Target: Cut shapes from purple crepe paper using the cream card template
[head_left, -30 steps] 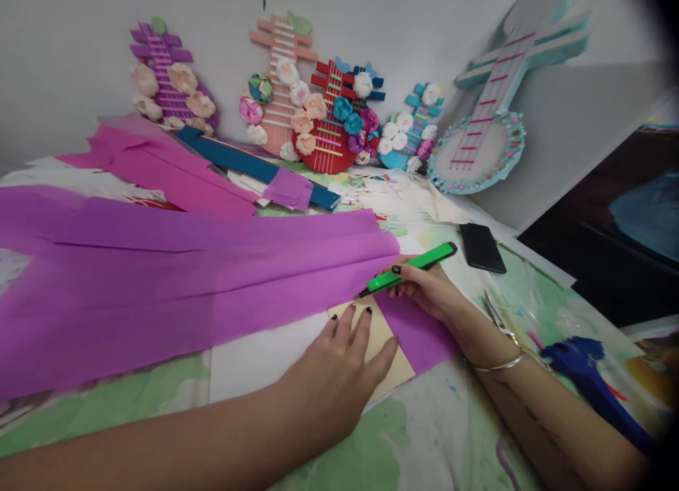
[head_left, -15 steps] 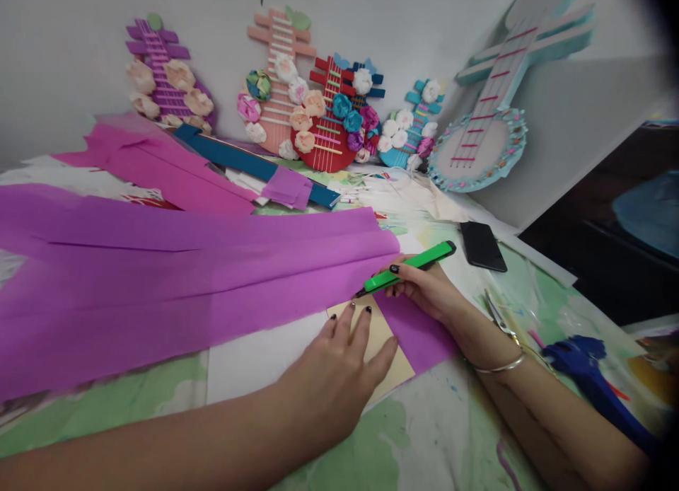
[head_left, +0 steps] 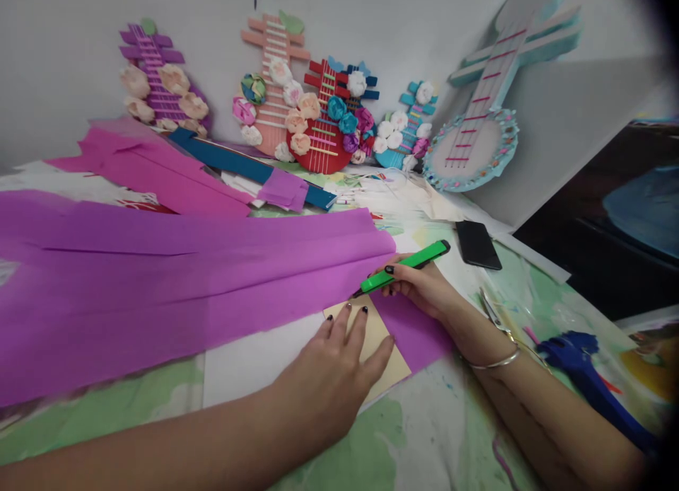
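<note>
My left hand [head_left: 339, 356] lies with fingers spread on a pale yellow card [head_left: 390, 356], pressing it down. Under the card is a long sheet of purple crepe paper [head_left: 159, 286], with white paper [head_left: 244, 360] below it. In my right hand [head_left: 419, 282] is a green utility knife [head_left: 406, 264], held like a pen. Its tip points down at the card's top edge, close to my left fingertips. Whether the blade touches the paper is too small to tell.
Scissors [head_left: 493, 310] and a blue glue gun [head_left: 578, 364] lie right of my right forearm. A black phone [head_left: 477, 245] rests behind it. Pink crepe paper [head_left: 159, 165] lies at back left. Several decorated paper guitars, one of them red [head_left: 323, 148], lean against the wall.
The whole view has shifted slightly, so everything appears a little further left. Both hands, the knife and the card keep nearly the same places relative to each other.
</note>
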Tool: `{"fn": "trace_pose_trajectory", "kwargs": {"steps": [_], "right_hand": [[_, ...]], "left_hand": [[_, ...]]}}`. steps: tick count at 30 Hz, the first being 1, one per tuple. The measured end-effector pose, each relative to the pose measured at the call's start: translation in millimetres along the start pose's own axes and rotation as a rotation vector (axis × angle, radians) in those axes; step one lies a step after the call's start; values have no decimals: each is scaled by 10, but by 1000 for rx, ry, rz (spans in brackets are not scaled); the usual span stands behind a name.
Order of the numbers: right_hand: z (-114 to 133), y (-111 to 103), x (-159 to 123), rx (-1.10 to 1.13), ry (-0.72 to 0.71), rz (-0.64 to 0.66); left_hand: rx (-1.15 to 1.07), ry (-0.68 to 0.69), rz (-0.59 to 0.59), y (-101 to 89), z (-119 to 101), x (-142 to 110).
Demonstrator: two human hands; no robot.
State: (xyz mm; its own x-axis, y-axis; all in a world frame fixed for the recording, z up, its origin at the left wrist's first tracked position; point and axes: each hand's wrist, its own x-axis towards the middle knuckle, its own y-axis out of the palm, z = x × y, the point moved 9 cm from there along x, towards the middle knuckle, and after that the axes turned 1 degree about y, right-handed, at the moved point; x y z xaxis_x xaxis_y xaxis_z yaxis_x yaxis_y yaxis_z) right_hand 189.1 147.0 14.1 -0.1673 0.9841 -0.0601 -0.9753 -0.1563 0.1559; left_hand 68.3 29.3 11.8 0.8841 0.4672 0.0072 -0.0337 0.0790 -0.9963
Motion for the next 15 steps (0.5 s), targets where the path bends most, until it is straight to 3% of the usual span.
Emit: {"fn": "trace_pose_trajectory", "kwargs": {"steps": [15], "right_hand": [[5,-14,-18,0,-1,-20]], "left_hand": [[-7,-12,10,-8,15,3]]}}
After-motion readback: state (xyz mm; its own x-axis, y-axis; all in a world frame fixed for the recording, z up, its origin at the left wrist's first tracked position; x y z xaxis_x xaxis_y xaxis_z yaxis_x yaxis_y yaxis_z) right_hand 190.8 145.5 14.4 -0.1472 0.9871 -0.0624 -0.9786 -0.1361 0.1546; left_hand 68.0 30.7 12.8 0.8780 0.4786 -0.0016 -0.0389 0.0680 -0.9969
